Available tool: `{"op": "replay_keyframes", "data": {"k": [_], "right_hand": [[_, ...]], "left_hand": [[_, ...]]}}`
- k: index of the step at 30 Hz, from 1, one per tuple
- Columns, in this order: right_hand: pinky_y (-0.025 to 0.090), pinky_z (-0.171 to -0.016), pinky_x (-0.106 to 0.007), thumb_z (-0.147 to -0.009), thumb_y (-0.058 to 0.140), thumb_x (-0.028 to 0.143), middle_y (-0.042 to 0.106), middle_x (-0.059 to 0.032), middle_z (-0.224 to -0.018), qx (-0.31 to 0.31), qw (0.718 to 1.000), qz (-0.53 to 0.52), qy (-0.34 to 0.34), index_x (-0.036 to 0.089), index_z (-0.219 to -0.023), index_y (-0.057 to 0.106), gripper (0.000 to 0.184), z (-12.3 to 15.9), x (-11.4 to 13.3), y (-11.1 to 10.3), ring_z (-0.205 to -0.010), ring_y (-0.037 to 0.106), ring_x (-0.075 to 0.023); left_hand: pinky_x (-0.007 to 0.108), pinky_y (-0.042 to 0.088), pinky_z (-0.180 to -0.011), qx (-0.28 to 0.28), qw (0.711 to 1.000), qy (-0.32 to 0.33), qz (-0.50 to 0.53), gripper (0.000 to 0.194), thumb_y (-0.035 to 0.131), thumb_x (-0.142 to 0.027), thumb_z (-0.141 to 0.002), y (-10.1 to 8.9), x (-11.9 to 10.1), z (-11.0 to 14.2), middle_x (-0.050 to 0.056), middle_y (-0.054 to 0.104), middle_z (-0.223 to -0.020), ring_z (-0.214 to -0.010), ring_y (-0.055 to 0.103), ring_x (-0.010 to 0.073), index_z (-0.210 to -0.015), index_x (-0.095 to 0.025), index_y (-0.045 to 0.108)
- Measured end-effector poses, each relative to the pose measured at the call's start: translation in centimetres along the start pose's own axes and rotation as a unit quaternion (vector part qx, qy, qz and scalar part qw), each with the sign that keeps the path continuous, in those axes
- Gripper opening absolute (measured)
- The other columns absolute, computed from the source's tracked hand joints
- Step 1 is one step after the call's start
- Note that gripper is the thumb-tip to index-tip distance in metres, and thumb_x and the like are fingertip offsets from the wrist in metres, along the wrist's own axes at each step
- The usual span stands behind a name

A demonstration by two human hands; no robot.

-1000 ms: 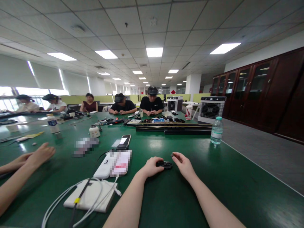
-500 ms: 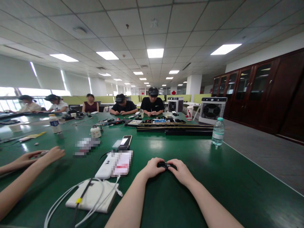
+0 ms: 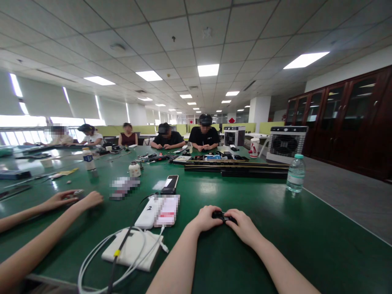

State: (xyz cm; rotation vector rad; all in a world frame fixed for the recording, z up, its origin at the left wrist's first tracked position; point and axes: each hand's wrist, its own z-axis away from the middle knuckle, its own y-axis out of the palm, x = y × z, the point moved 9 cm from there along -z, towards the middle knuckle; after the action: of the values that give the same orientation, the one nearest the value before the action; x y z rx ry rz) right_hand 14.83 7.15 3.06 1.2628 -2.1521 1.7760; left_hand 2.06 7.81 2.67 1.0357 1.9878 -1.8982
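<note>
A small black object sits low over the green tabletop between my hands; its kind is too small and covered to make out. Around its left end are the fingers of my left hand, closed with the thumb on the near side. My right hand grips the other end, thumb and fingers pressed against it. Both forearms reach in from the bottom of the view. Parts of the object are hidden behind my fingers.
Left of my arms lie a white box with looped white cable, a power bank marked 2 and a phone. A water bottle stands right. Black bars lie ahead. A neighbour's hands work at far left.
The whole view has swung slightly left, so things sit farther right. My hands still hold the black object. The neighbour's hands have moved apart from each other a little.
</note>
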Motion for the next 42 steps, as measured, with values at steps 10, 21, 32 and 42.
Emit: {"op": "replay_keyframes", "data": {"k": [10,21,32,42], "right_hand": [[0.044,-0.095,-0.038,-0.074,0.057,0.028,0.066,-0.0057,-0.109,-0.011,0.998,-0.057,0.02,0.024,-0.101,0.066,0.029,0.1,-0.6,-0.3,-0.104,0.059,-0.0232],[0.044,-0.096,-0.039,-0.074,0.056,0.028,0.068,-0.006,-0.109,-0.015,0.992,-0.114,0.051,0.022,-0.104,0.064,0.032,0.1,-1.8,-0.4,-0.104,0.061,-0.0235],[0.044,-0.096,-0.039,-0.073,0.056,0.028,0.068,-0.0063,-0.108,-0.013,0.991,-0.117,0.059,0.021,-0.102,0.065,0.031,0.1,-1.8,-0.4,-0.104,0.061,-0.0232],[0.044,-0.097,-0.039,-0.074,0.055,0.027,0.068,-0.0058,-0.109,-0.01,0.992,-0.108,0.059,0.022,-0.104,0.064,0.031,0.0,-2.0,-0.2,-0.104,0.061,-0.0228]], "left_hand": [[0.036,0.043,-0.1,0.0,1.0,-0.003,-0.004,0.047,0.066,-0.034,-0.073,-0.2,-0.3,0.2,0.006,0.064,-0.119,-0.111,0.057,0.0248,-0.118,-0.021,0.062],[0.041,0.038,-0.105,-0.009,0.999,-0.022,0.037,0.061,0.068,-0.037,-0.07,0.1,0.7,0.0,0.009,0.058,-0.127,-0.119,0.051,0.0286,-0.127,-0.02,0.053],[0.04,0.04,-0.103,-0.002,1.0,-0.018,0.02,0.052,0.065,-0.036,-0.074,0.0,0.3,0.0,0.009,0.06,-0.124,-0.116,0.054,0.0277,-0.123,-0.019,0.058],[0.038,0.042,-0.1,-0.005,1.0,-0.02,0.019,0.05,0.066,-0.037,-0.073,-0.1,0.4,0.1,0.008,0.062,-0.12,-0.112,0.055,0.0259,-0.12,-0.021,0.059]]}}
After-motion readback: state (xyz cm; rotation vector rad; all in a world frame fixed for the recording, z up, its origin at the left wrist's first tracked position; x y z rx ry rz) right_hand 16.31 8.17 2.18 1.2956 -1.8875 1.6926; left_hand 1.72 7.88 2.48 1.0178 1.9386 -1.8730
